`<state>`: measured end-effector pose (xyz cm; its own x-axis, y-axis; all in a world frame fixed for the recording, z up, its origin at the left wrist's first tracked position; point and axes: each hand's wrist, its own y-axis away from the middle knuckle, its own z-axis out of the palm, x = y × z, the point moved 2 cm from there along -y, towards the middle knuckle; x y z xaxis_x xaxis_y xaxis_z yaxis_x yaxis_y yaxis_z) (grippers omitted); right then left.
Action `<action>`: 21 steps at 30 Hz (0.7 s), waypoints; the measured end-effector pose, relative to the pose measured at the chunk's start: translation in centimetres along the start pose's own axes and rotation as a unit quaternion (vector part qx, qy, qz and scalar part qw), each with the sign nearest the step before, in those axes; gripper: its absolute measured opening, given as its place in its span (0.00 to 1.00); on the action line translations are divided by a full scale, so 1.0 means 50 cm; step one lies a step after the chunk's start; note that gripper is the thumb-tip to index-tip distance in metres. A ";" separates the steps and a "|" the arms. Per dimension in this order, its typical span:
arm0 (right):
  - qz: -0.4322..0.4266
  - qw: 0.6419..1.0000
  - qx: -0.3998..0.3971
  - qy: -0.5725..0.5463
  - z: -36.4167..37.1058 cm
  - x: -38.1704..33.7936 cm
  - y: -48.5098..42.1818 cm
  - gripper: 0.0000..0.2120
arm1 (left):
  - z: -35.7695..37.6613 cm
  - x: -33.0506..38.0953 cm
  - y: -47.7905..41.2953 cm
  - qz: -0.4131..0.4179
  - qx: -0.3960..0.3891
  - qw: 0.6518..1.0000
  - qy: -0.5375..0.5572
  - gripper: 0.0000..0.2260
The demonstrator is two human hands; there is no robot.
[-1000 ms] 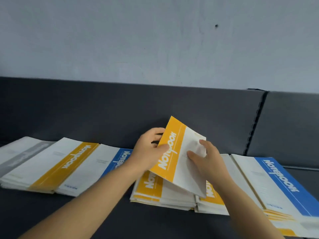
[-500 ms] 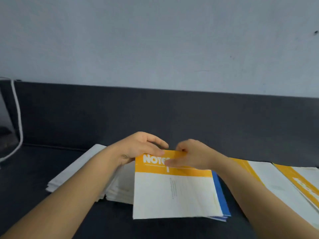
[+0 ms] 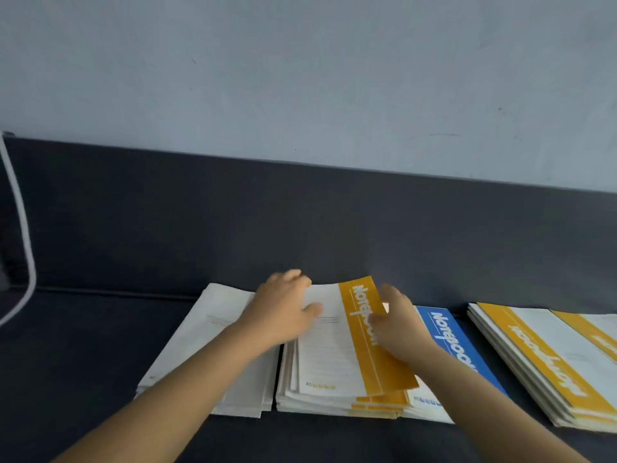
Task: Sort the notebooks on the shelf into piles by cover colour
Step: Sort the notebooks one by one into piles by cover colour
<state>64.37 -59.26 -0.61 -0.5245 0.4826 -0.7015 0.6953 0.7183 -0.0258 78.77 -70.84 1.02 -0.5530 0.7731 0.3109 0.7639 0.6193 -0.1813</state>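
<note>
A yellow-banded notebook (image 3: pixel 337 349) lies on top of the yellow pile (image 3: pixel 337 404) at the middle of the dark shelf (image 3: pixel 83 362). My left hand (image 3: pixel 283 309) grips its far left edge, thumb on the white cover. My right hand (image 3: pixel 397 325) holds its yellow band at the right edge. A pale grey pile (image 3: pixel 213 342) lies to the left. A blue-banded pile (image 3: pixel 450 349) lies to the right, partly under my right forearm. Further right sits a mixed stack (image 3: pixel 541 359) with yellow-banded covers on top.
A dark back panel (image 3: pixel 300 222) rises behind the piles, with a pale wall above it. A white cable (image 3: pixel 23 235) hangs down at the far left. Bare shelf surface lies left of the grey pile.
The yellow notebook was carried from the right stack, turned, and now lies on the yellow pile with both hands on it. My view has swung left.
</note>
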 end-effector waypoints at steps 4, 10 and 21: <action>-0.110 0.944 -0.055 0.305 0.044 0.005 0.022 0.24 | 0.068 0.037 0.028 0.055 -0.167 0.975 -0.137 0.32; -0.136 0.922 -0.102 0.349 0.009 0.018 0.030 0.27 | 0.049 0.064 0.012 0.045 -0.182 0.957 -0.222 0.32; -0.057 0.922 0.005 0.383 -0.382 0.347 -0.037 0.28 | 0.164 0.483 -0.050 0.073 -0.086 0.980 -0.163 0.35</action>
<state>44.61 -42.62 0.84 -0.7847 0.6197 0.0149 0.6170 0.7831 -0.0783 60.77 -52.60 1.35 -0.4889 0.8720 -0.0258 0.8722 0.4880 -0.0329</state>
